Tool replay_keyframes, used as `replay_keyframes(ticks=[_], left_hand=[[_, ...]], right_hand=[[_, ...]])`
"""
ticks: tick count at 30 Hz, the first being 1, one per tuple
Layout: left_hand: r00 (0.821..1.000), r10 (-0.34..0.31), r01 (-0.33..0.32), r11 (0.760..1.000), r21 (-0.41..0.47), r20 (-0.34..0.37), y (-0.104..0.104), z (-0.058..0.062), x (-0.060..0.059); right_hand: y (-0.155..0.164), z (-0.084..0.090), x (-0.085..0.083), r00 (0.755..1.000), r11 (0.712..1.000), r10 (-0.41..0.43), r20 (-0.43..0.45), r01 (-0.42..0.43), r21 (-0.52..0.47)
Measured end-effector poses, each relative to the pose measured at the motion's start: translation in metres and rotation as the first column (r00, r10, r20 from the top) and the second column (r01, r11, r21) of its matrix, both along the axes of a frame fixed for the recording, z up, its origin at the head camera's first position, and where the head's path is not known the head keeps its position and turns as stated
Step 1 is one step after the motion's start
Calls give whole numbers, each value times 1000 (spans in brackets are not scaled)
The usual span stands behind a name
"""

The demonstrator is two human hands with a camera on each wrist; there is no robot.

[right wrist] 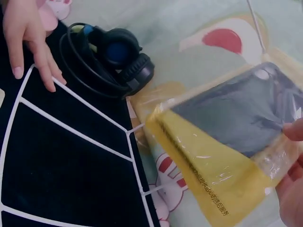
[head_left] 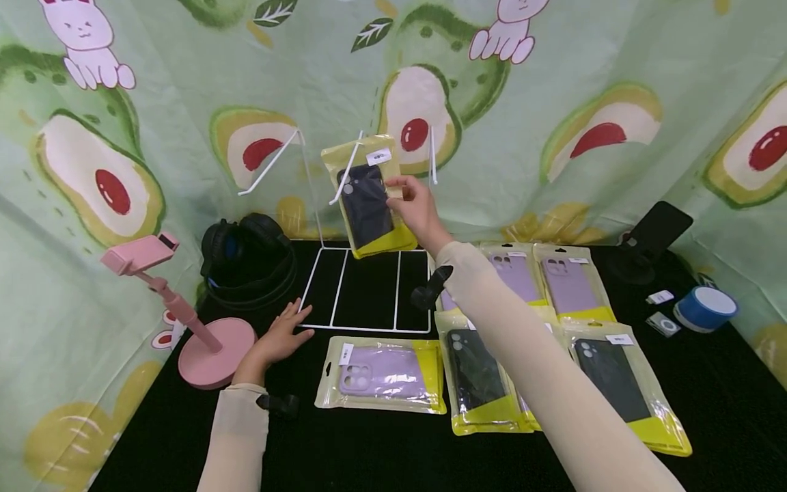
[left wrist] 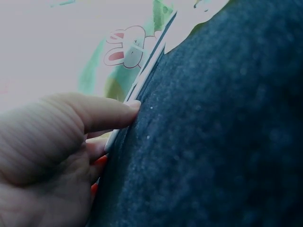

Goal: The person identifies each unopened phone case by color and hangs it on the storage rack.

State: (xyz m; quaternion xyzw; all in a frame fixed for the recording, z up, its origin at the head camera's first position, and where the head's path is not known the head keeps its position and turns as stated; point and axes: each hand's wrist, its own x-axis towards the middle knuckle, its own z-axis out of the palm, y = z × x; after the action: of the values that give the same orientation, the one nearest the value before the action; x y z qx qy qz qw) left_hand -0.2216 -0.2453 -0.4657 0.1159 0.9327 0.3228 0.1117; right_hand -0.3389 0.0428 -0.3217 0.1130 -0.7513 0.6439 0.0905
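Where the black bench [head_left: 369, 451] carries a white 3-hook wire rack [head_left: 369, 329] toward its far edge, the left hand [head_left: 277, 344], fingers spread, touches the rack's near-left corner. The right hand [head_left: 420, 210] pinches the bagged black phone case [head_left: 369, 212] by its right edge at the middle hook [head_left: 348, 167]; clean hanging probably calls for levelling its tilted top.

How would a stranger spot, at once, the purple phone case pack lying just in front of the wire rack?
On the black table, find the white wire rack. Just in front of its base lies the purple phone case pack, with one yellow end. Unlike the packs to its right, it lies sideways, its hole end pointing left.
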Motion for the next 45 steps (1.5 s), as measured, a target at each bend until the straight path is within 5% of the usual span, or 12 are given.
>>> replay_keyframes(ticks=[13, 19, 27, 35, 45], left_hand=[[1000, -1, 1, 1000, -16, 11, 0, 3, 0], [1000, 0, 0, 1000, -4, -4, 0, 6, 0], [1000, 2, -2, 1000, -8, 8, 1, 7, 5], [1000, 8, -8, 1000, -7, 8, 1, 6, 5], [1000, -7, 7, 1000, 6, -14, 2, 5, 5]], right_hand=[[39, -26, 14, 991, 991, 118, 59, -114, -65], [83, -56, 50, 985, 987, 152, 81, -156, 48], [148, -96, 115, 964, 986, 163, 211, -163, -19], [210, -91, 172, 978, 991, 114, 174, -125, 52], [274, -78, 211, 986, 979, -13, 166, -21, 202]])
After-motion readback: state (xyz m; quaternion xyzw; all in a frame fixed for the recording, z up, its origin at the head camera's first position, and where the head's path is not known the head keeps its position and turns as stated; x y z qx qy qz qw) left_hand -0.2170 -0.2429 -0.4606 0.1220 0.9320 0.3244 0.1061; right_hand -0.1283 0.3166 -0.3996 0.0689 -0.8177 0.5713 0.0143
